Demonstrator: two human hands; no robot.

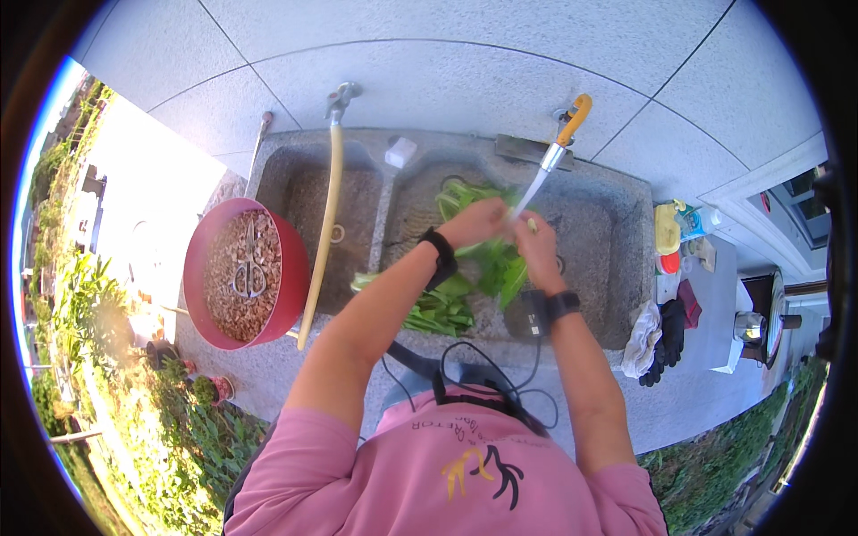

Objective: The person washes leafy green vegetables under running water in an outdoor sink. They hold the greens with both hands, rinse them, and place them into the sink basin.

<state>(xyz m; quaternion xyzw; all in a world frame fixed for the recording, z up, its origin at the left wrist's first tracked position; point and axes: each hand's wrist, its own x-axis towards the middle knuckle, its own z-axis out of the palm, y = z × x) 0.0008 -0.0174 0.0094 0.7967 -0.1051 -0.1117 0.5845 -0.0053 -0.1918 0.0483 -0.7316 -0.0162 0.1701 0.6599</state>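
Water runs from a tap with an orange spout onto both hands above the stone sink. My right hand has its fingers closed on the pale stem of a leafy green vegetable, whose leaves hang below. At the stream, my left hand touches or nearly touches the same stem; its fingers are blurred, and what they hold cannot be told. More leafy greens lie behind my left hand in the sink. Another bunch of greens rests at the sink's front edge, under my left forearm.
A red bucket of brown chips with metal scissors on top stands at the left. A yellowish hose hangs from a second tap across the left basin. Bottles, a white cloth and black gloves lie on the right.
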